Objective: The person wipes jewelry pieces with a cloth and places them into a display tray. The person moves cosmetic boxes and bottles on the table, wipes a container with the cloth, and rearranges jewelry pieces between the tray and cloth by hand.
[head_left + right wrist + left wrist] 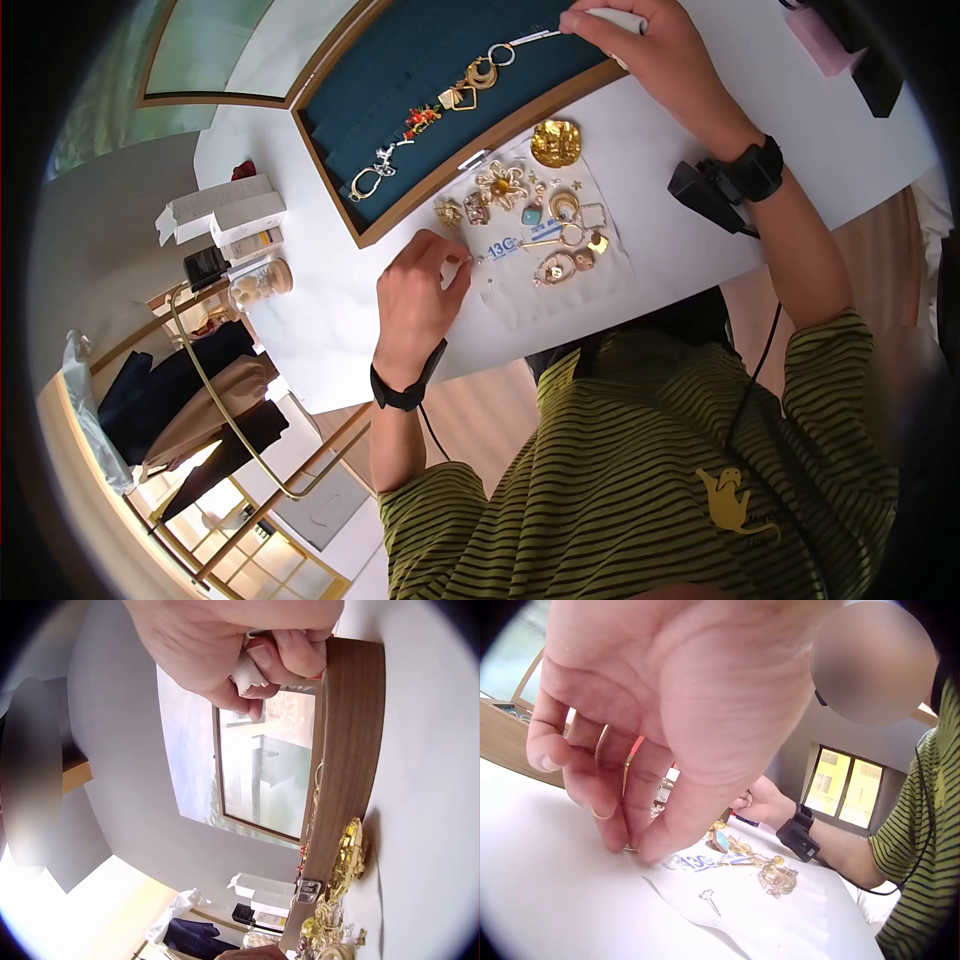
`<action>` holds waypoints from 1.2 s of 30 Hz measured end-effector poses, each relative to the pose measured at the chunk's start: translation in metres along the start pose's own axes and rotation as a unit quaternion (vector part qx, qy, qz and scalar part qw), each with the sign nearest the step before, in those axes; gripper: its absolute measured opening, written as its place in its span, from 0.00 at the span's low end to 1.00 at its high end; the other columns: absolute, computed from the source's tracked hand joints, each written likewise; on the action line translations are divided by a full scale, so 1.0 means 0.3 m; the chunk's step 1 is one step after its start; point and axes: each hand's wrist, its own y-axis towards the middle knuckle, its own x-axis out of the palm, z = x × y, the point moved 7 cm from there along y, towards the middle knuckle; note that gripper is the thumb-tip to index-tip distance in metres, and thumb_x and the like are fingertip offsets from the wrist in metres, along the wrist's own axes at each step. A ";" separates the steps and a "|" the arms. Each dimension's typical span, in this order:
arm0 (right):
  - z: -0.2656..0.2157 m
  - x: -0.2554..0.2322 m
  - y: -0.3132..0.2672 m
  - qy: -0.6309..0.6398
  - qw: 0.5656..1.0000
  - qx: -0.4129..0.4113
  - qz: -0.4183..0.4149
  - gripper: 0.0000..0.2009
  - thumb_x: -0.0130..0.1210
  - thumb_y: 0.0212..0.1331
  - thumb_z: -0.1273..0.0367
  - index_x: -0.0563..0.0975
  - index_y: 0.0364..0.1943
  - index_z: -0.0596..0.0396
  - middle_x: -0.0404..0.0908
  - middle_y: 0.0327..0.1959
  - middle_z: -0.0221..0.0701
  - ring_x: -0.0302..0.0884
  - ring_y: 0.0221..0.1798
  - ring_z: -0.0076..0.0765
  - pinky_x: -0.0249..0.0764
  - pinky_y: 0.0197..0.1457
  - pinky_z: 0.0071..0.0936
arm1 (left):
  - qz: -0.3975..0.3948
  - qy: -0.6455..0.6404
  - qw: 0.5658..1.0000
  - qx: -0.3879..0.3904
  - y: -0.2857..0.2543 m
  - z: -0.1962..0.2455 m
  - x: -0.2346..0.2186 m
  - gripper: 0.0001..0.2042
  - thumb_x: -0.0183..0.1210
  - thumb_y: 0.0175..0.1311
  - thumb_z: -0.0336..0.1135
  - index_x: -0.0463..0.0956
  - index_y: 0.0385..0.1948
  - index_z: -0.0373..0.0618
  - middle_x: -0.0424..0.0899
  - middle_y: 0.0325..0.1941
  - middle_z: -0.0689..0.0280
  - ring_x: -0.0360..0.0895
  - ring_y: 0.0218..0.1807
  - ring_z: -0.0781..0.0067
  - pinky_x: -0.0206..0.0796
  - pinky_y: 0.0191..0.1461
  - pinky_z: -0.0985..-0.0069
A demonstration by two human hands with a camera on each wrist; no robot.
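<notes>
At the left edge of a white cloth [500, 300], my left hand [418, 300] pinches thumb and fingertips together; the left wrist view [667, 735] shows a tiny metallic glint between them, too small to name. A small clear-stoned piece [711, 900] lies on the cloth nearby. My right hand [665, 55] grips a white, crumpled-looking thing [249, 673] over the right part of the wooden-framed tray [560, 100]. Below its fingertips lies a slim silver piece [535, 38], in line with gold, red and silver jewellery [422, 120] on the dark teal lining.
Several gold pieces, a flower brooch [502, 185] and a turquoise stone piece [532, 215] lie on the cloth. The tray's glass lid [225, 50] stands open at the left. White boxes [225, 212] and a jar [262, 285] stand near the table's left edge; a pink thing [820, 40] is at the right.
</notes>
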 end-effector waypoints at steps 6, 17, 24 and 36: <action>-0.002 0.005 -0.003 -0.002 1.000 -0.020 -0.004 0.09 0.57 0.62 0.70 0.81 0.34 0.65 0.83 0.29 0.28 0.74 0.34 0.17 0.69 0.40 0.18 | -0.005 -0.014 1.000 0.006 0.016 0.030 0.003 0.08 0.66 0.50 0.25 0.80 0.32 0.44 0.80 0.31 0.66 0.73 0.24 0.72 0.67 0.30 0.77; 0.018 -0.002 -0.001 0.013 1.000 -0.024 0.014 0.09 0.57 0.62 0.69 0.81 0.34 0.65 0.83 0.29 0.29 0.74 0.35 0.18 0.70 0.42 0.18 | 0.057 0.045 0.990 0.118 0.170 0.155 -0.023 0.12 0.66 0.52 0.27 0.81 0.39 0.46 0.82 0.31 0.67 0.76 0.25 0.75 0.69 0.30 0.78; 0.010 0.005 0.001 -0.005 1.000 -0.028 0.002 0.10 0.57 0.62 0.68 0.81 0.34 0.65 0.83 0.29 0.29 0.74 0.34 0.18 0.70 0.41 0.18 | 0.037 0.035 0.994 0.098 0.186 0.138 -0.009 0.12 0.67 0.51 0.27 0.82 0.39 0.46 0.82 0.31 0.67 0.78 0.25 0.75 0.70 0.31 0.78; 0.013 -0.002 -0.013 -0.005 0.999 -0.042 0.010 0.10 0.57 0.61 0.68 0.82 0.33 0.64 0.83 0.28 0.30 0.75 0.34 0.20 0.70 0.41 0.19 | -0.031 0.010 0.993 0.113 0.196 0.244 0.102 0.06 0.67 0.54 0.30 0.81 0.32 0.42 0.82 0.28 0.65 0.79 0.24 0.73 0.68 0.30 0.76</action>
